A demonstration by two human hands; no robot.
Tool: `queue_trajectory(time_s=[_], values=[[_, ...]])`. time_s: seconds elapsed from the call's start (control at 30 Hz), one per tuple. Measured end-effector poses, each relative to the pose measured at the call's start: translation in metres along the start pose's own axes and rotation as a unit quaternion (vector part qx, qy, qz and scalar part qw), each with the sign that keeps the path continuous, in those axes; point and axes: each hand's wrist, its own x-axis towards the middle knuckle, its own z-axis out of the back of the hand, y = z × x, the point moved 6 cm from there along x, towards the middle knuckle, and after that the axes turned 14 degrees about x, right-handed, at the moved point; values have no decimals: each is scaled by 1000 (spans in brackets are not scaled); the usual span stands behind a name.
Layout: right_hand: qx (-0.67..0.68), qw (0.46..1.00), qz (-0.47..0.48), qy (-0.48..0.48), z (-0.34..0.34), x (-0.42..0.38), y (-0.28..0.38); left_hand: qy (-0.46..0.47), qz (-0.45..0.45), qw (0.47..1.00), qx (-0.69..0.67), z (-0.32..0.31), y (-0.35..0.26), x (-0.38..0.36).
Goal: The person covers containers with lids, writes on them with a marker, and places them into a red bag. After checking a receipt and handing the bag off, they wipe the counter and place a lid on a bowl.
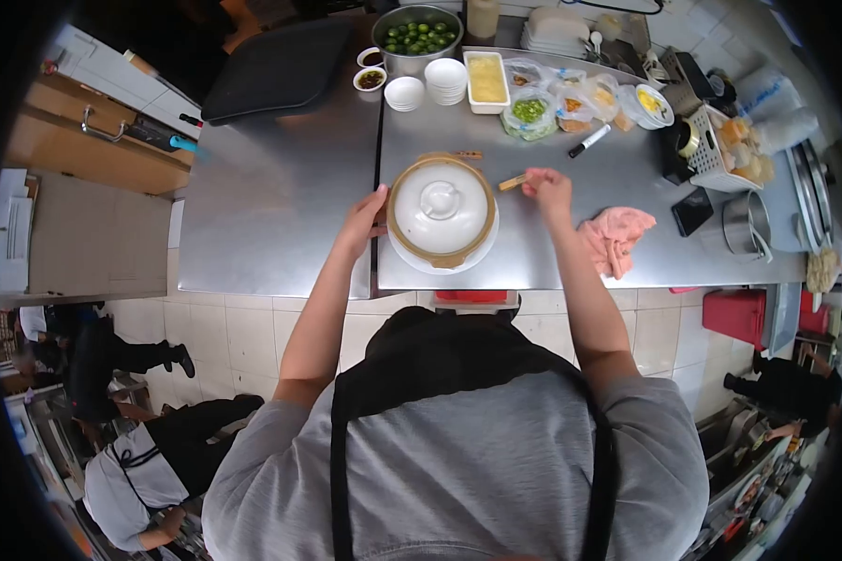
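Note:
A round pot with a tan rim and a white knobbed lid (442,210) sits on a white plate (468,265) near the counter's front edge. My left hand (363,221) is at the pot's left side, its fingers by the rim and partly hidden; whether it grips anything is unclear. To the right of the pot, my right hand (545,189) is closed on a small wooden clip (513,182). Another small wooden piece (468,155) lies just behind the pot.
Behind stand a pot of green limes (419,39), white bowls (446,80), a rectangular container (486,82) and bagged ingredients (529,113). A marker (589,141), pink cloth (617,240), phone (692,212) and metal pot (746,224) are at right. Co-workers (150,463) stand lower left.

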Motion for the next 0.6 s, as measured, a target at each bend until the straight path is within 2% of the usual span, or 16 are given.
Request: queue_trajectory(time_s=[0.1,0.23,0.3,0.33,0.37,0.4,0.43,0.47,0.6], values=[[11,998,-54,8,-19,-31,-30,20,17,998,61,0,5,15],[46,998,-31,-7,-18,-55,-19,39,19,998,46,0,6,19],[-11,991,-117,58,-7,-55,-47,34,17,999,36,-1,10,16],[-198,957,-1,212,4,-30,-106,28,17,999,26,-1,9,16],[-76,986,-101,108,-5,-55,-89,32,16,999,24,-1,11,19],[-79,985,-106,108,-13,-64,-80,37,15,999,22,0,13,19],[-41,982,-149,109,-21,-73,-72,33,17,999,5,3,9,13],[-56,976,-177,115,-31,-77,-70,30,23,999,-13,7,9,4],[-67,964,-187,178,-95,-85,-67,-45,17,999,-23,64,32,-18]])
